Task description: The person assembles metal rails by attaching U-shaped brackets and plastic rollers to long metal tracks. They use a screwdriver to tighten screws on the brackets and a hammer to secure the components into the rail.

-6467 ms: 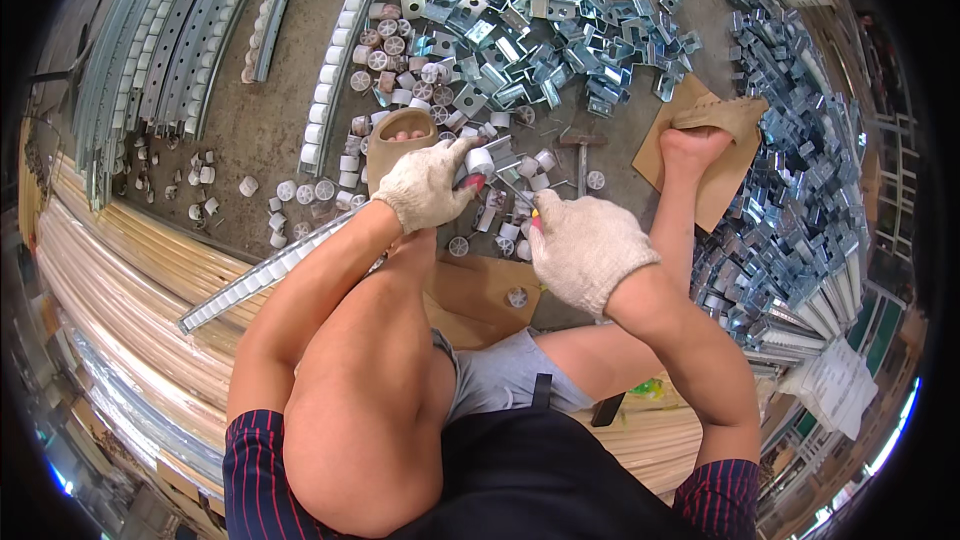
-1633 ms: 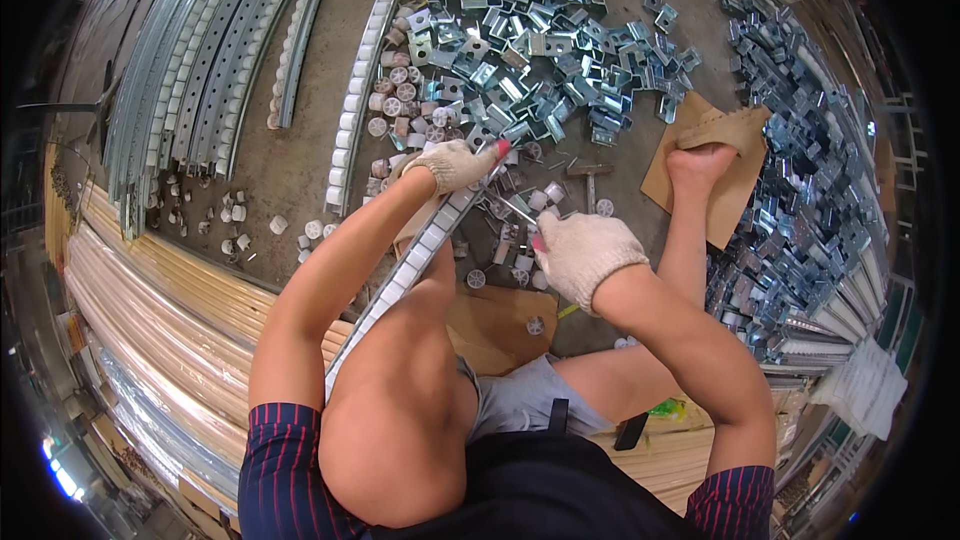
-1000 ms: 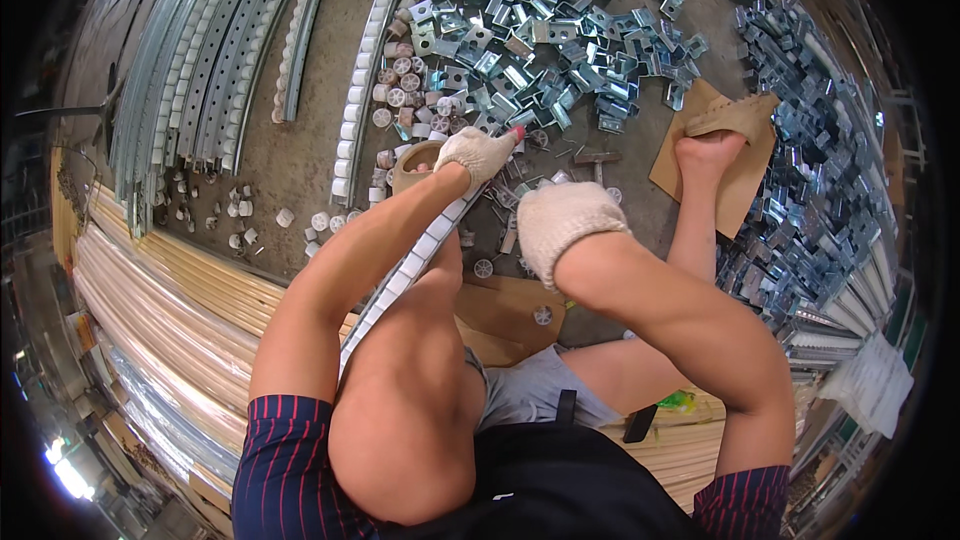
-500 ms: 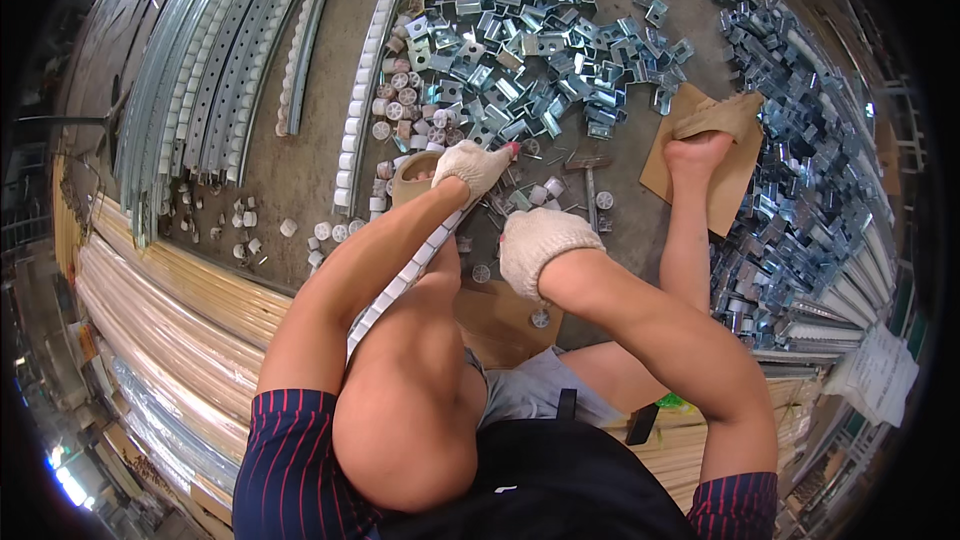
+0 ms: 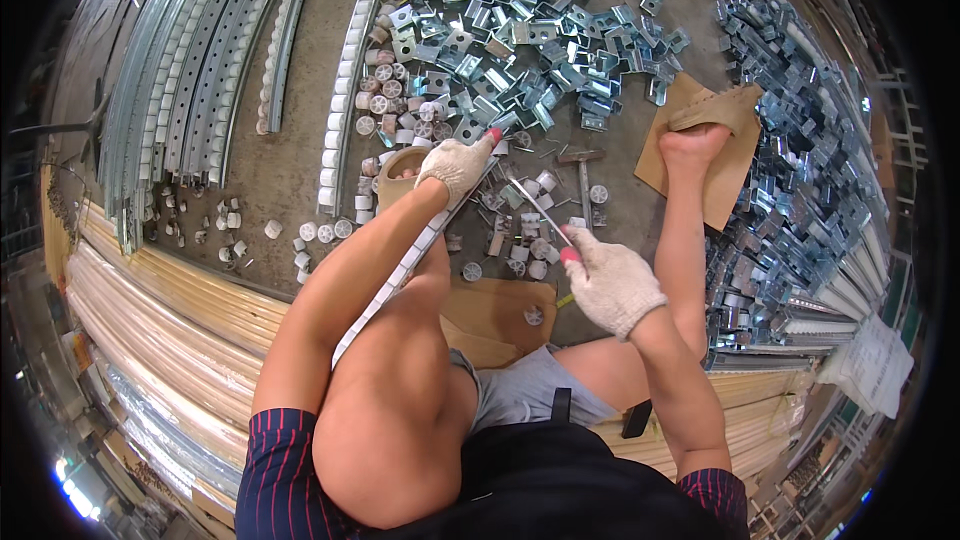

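Note:
My left hand (image 5: 458,168), in a cream knit glove with pink at the fingertip, is closed around the upper end of a narrow metal track lined with white rollers (image 5: 402,272). The track slants down under my left forearm and across my thigh. My right hand (image 5: 612,282), gloved the same way, grips a thin, straight metal rod (image 5: 540,204). Its far tip points up and left, near the track's end; whether they touch I cannot tell. My fist hides the rod's near end. Loose white rollers (image 5: 546,180) and a hammer (image 5: 584,180) lie on the floor just beyond.
A heap of bent metal brackets (image 5: 540,30) covers the floor ahead, with another pile (image 5: 790,130) at the right. Finished-looking roller tracks (image 5: 215,70) lie at the far left. Cardboard (image 5: 650,145) sits under my right foot; long wrapped lengths (image 5: 170,310) stretch along the left.
My right hand has moved right and slightly down and turned, bringing the thin rod into sight. My left hand keeps its hold on the track, shifted slightly left in the picture.

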The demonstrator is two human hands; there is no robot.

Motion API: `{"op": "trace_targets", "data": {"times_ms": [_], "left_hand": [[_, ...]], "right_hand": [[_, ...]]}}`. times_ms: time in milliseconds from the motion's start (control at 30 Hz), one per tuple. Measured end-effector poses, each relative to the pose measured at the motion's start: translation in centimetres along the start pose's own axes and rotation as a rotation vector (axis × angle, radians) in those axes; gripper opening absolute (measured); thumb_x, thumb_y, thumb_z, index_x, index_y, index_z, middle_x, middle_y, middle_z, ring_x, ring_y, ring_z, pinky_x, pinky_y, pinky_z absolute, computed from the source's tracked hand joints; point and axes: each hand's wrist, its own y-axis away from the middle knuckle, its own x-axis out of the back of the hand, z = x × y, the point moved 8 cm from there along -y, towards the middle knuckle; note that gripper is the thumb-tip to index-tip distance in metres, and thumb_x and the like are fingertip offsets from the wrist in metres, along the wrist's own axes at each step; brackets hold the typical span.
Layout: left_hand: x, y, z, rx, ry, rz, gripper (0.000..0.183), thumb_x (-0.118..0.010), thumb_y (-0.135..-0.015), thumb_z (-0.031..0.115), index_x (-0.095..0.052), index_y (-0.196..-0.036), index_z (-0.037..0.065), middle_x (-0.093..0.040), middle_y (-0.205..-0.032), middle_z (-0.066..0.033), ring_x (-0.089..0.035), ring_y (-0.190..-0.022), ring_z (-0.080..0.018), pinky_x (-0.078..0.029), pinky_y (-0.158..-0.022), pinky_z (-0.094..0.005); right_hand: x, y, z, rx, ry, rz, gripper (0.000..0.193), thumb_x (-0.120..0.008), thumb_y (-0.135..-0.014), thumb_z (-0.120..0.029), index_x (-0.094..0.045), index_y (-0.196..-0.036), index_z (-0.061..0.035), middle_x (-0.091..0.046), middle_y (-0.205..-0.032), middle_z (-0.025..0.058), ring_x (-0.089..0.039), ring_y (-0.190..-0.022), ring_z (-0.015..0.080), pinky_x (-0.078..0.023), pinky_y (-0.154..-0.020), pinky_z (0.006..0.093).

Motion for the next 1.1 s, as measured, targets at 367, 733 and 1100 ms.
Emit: {"op": "trace_targets", "data": {"times_ms": [367,733,1100], "left_hand": [[0.7,1.4,2.4,-0.093,-0.063,0.0,0.071,-0.02,-0.11,0.067,-0.055,-0.151,0.022,-0.066,-0.13,-0.0367,-0.062,-0.128,-0.0526,-0.046,-0.111,-0.0545],[1.6,6.2,0.0,0.061,0.42,-0.135,0.117,-0.072,-0.073,0.087,-0.053,-0.155,0.005,-0.068,-0.138,-0.025,-0.063,-0.132,-0.0365,-0.038,-0.121,-0.0423],[1.6,9.3,0.5,-0.158,0.148,0.174,0.066,-0.088,-0.074,0.043,-0.064,-0.124,0.008,-0.074,-0.114,-0.0251,-0.07,-0.113,-0.0455,-0.052,-0.104,-0.0503]], "right_hand": [[4.5,-5.4,-6.5,0.11,0.416,-0.176,0.033,-0.057,-0.097,-0.024,-0.08,-0.109,-0.0046,-0.078,-0.108,0.0233,-0.077,-0.101,0.0401,-0.062,-0.088,0.0498],[4.5,-7.8,-7.2,0.144,0.417,-0.236,0.032,-0.064,-0.09,-0.023,-0.082,-0.108,-0.0038,-0.078,-0.107,0.024,-0.077,-0.103,0.0385,-0.061,-0.089,0.0491],[3.1,-10.4,-10.8,0.176,0.598,-0.409,0.034,-0.067,-0.085,-0.019,-0.081,-0.112,-0.0035,-0.079,-0.111,0.0234,-0.078,-0.105,0.038,-0.062,-0.089,0.0465]]}}
